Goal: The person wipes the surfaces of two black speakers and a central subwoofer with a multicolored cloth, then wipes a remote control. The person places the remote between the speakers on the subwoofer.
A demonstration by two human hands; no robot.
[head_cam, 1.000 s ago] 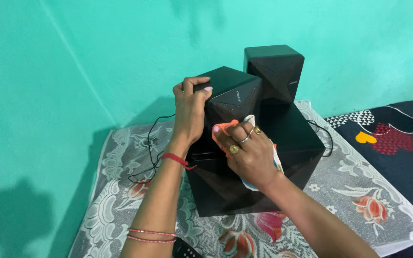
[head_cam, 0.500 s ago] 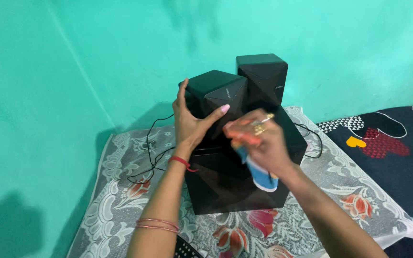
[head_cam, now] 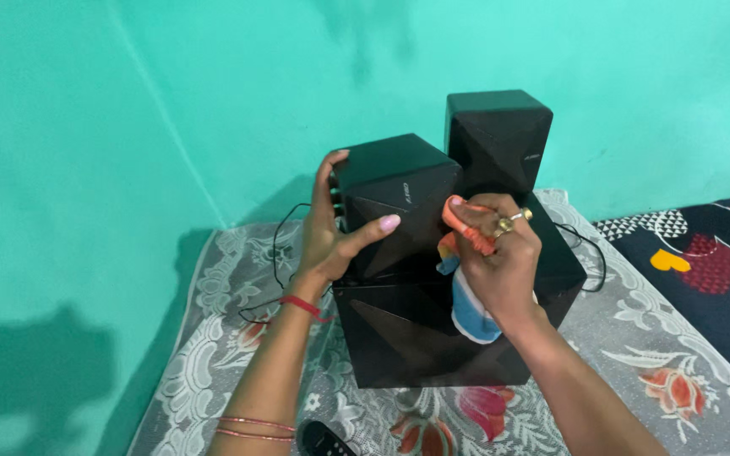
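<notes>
Black, rigid satellite speaker (head_cam: 399,198) sits atop the subwoofer (head_cam: 433,325); left hand (head_cam: 331,245) fingers clasp its side. Right hand (head_cam: 500,253) fingers bunch a soft cloth (head_cam: 471,300) against its front. Probably light; hold by opposite sides.

Remote (head_cam: 324,439) cut off below — cloth (head_cam: 472,306) mostly hidden behind right hand (head_cam: 500,262).
</notes>
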